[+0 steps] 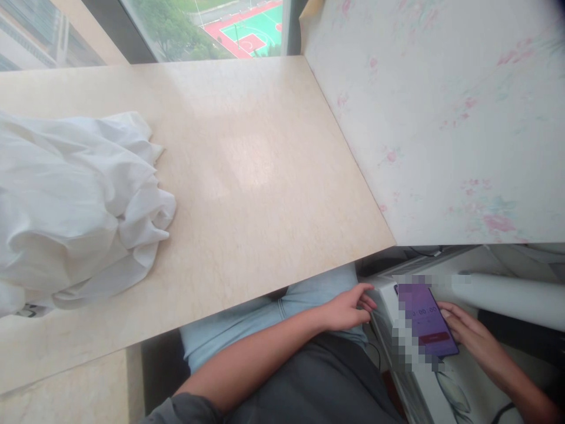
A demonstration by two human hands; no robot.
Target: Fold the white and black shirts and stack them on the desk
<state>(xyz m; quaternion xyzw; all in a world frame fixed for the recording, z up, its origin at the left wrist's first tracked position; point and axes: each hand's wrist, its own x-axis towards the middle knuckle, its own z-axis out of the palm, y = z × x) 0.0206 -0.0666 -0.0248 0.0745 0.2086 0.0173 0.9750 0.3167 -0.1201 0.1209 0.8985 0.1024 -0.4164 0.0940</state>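
My left hand (351, 307) is over my lap in light blue jeans, its fingers apart and slightly curled, holding nothing. At the lower right, my right hand (457, 323) grips the right edge of a phone (430, 327). The phone's purple screen shows a row of zeros and a red button, and blocky blurring covers its left part. My left fingertips point toward the phone, with a gap between them.
A pale stone-like ledge (265, 176) spans the middle. Crumpled white cloth (66, 206) lies on its left. Behind is a window (212, 29) above a sports court. Flowered wall (441, 118) rises at right, with a white cabinet-like surface (397, 306) below.
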